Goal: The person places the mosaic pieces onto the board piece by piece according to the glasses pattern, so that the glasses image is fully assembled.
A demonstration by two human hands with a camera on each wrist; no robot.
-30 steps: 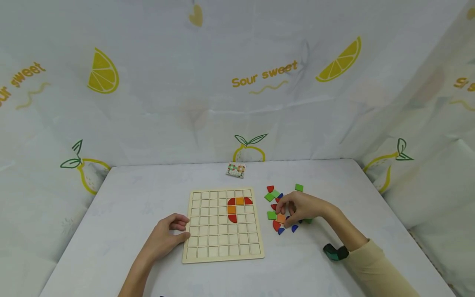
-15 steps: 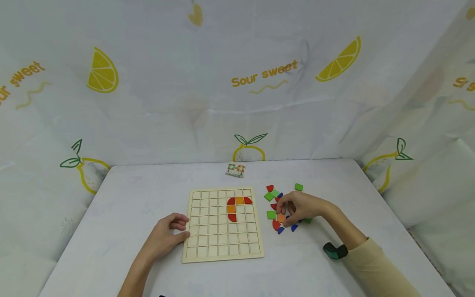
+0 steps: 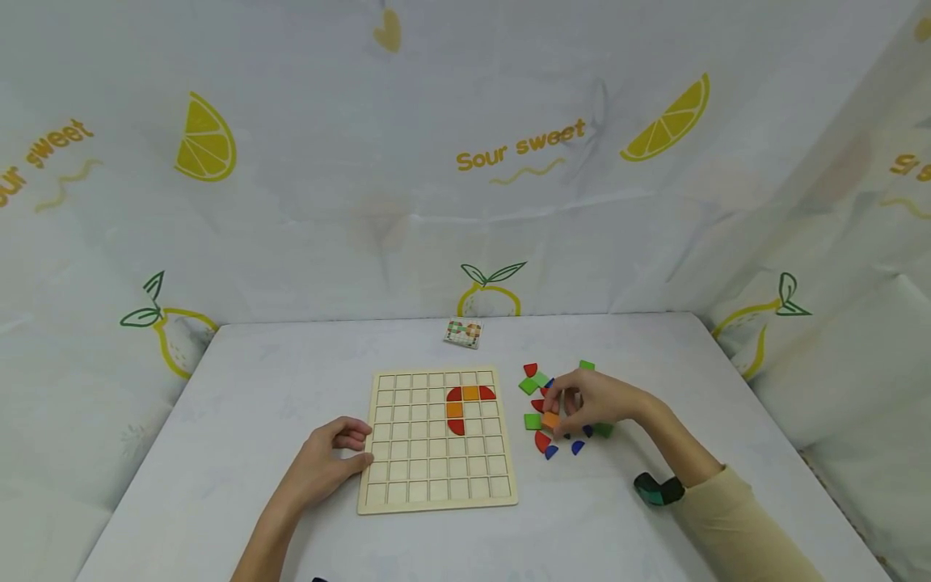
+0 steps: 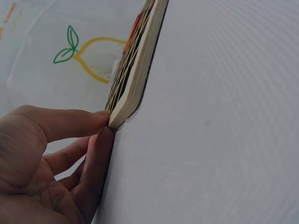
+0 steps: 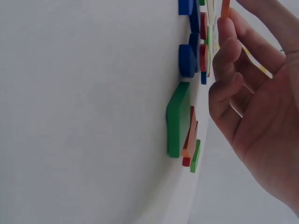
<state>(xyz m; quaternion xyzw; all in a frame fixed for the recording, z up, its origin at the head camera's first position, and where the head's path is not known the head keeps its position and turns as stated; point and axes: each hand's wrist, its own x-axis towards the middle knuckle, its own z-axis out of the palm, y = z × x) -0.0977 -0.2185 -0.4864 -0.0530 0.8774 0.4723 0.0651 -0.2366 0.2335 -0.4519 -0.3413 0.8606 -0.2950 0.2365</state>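
The right hand (image 3: 592,400) pinches an orange square tile (image 3: 550,421) between thumb and finger, just above the loose tiles; its orange edge (image 5: 225,8) shows at the fingertips in the right wrist view. My left hand (image 3: 327,461) rests thumb and fingertips against the left edge of a pale wooden grid board (image 3: 418,509). In the left wrist view the thumb (image 4: 79,123) meets the board's rim (image 4: 135,93). Red rounded tiles (image 3: 455,426) and orange squares (image 3: 470,393) fill several cells at the board's upper right.
Loose tiles lie right of the board: green squares (image 3: 532,421), red rounded pieces (image 3: 541,441) and blue half-rounds (image 3: 578,446). A small patterned card (image 3: 463,332) lies behind the board. A dark green-and-black object (image 3: 658,490) is beside the right sleeve. White printed cloth (image 3: 364,259) backs the table.
The orange square tile has risen and tilted off the table in my right hand's fingertips, which have barely shifted. My left hand and the board stay as they were.
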